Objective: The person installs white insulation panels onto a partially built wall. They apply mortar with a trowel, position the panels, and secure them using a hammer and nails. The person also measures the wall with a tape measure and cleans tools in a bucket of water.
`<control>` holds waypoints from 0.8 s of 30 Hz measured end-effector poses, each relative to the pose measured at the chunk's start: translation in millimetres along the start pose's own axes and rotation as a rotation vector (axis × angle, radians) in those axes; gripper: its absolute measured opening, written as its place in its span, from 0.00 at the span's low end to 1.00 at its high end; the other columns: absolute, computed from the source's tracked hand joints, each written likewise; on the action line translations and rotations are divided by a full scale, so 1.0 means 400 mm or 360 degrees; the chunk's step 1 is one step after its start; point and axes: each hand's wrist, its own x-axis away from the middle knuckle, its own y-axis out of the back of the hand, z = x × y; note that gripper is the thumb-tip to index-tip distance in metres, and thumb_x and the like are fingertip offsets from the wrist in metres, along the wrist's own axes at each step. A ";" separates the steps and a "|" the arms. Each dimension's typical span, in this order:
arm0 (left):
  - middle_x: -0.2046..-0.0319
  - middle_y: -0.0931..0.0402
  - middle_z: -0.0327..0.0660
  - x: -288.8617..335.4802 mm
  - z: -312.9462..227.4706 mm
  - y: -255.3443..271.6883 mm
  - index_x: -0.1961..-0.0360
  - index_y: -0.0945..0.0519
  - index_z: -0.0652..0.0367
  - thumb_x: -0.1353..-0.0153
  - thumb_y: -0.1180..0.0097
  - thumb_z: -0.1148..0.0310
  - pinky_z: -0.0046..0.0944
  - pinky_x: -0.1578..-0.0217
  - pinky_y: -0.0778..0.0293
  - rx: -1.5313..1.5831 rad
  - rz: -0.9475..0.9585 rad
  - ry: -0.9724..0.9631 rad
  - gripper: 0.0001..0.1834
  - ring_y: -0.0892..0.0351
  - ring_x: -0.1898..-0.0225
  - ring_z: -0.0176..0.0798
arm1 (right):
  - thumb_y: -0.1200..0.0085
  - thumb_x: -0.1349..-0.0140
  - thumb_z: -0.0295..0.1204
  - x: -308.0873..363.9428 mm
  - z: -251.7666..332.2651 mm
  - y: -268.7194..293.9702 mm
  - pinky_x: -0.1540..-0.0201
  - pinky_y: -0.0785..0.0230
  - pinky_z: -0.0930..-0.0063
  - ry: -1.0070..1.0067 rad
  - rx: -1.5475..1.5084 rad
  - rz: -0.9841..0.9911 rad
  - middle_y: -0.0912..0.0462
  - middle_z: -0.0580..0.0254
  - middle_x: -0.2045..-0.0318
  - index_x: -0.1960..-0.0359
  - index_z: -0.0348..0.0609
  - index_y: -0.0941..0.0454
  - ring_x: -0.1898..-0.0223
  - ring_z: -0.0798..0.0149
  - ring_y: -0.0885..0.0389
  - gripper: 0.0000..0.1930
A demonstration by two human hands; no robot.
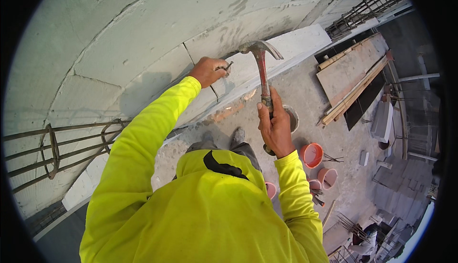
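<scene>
just above the frame's centre, left hand [208, 72]: fingers curled and pinching a dark nail [230, 66] — whether it is one nail or more, i cannot tell.
nail: at the edge of the pale blocks, close to the fingertips, left of the hammer head; whether its tip enters a block is hidden.
right hand [278, 129]: right of centre, wrapped around the dark grip of a claw hammer [263, 74], thumb along the handle.
hammer: near upright in the frame, its head at upper centre, claw pointing right, red paint worn on the neck — apart from the nail.
block wall [143, 39]: fills the upper left, pale, with dark joints between blocks.
steel bars [52, 153]: a tied cage at the left edge.
sleeves: bright yellow on both arms, rising from the lower edge.
floor [305, 105]: grey concrete, right of centre.
orange bucket [309, 165]: on the floor, below and right of the right hand, with a pink bucket [329, 177] just beside it.
plywood board [350, 70]: upper right, next to long timbers.
</scene>
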 end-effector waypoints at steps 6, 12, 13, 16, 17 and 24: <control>0.72 0.17 0.47 0.000 -0.002 -0.002 0.62 0.16 0.63 0.43 0.40 0.69 0.36 0.63 0.26 -0.0071 0.0019 -0.0005 0.11 0.21 0.71 0.37 | 0.48 0.30 0.28 -0.026 -0.001 0.005 0.68 0.28 0.61 0.0012 0.0091 0.0096 0.20 0.40 0.71 0.33 0.34 0.39 0.73 0.45 0.19 0.26; 0.72 0.16 0.46 -0.007 0.007 0.000 0.62 0.16 0.63 0.43 0.40 0.69 0.35 0.63 0.25 -0.0073 0.0111 0.0069 0.10 0.21 0.71 0.36 | 0.49 0.30 0.28 -0.031 -0.015 0.005 0.68 0.27 0.65 0.0151 0.0162 0.0022 0.19 0.42 0.70 0.33 0.35 0.39 0.73 0.50 0.18 0.25; 0.72 0.16 0.45 -0.009 0.008 0.001 0.62 0.16 0.63 0.43 0.40 0.69 0.35 0.62 0.25 -0.0119 0.0119 0.0058 0.10 0.21 0.71 0.36 | 0.50 0.29 0.28 -0.035 -0.018 0.007 0.68 0.27 0.67 0.0158 0.0331 0.0145 0.19 0.44 0.71 0.33 0.35 0.39 0.74 0.55 0.18 0.25; 0.72 0.16 0.44 -0.006 0.008 -0.003 0.62 0.15 0.63 0.42 0.40 0.70 0.34 0.62 0.25 -0.0086 0.0070 0.0016 0.10 0.21 0.70 0.35 | 0.50 0.29 0.28 -0.036 -0.023 0.009 0.70 0.28 0.66 0.0080 0.0235 -0.0016 0.19 0.45 0.72 0.33 0.35 0.39 0.75 0.55 0.19 0.25; 0.70 0.16 0.46 -0.004 0.007 -0.006 0.62 0.15 0.62 0.43 0.39 0.70 0.36 0.61 0.25 -0.0047 0.0104 0.0082 0.10 0.20 0.69 0.39 | 0.50 0.29 0.28 -0.035 -0.024 0.011 0.69 0.28 0.65 0.0078 0.0115 -0.0001 0.19 0.43 0.72 0.33 0.35 0.39 0.75 0.51 0.19 0.25; 0.62 0.16 0.51 0.007 0.015 -0.024 0.60 0.15 0.63 0.43 0.38 0.68 0.42 0.55 0.24 -0.0113 -0.0039 0.0010 0.12 0.17 0.61 0.49 | 0.49 0.30 0.28 -0.041 -0.054 0.012 0.68 0.28 0.63 -0.0078 0.0167 0.0160 0.18 0.42 0.68 0.33 0.33 0.38 0.75 0.52 0.20 0.26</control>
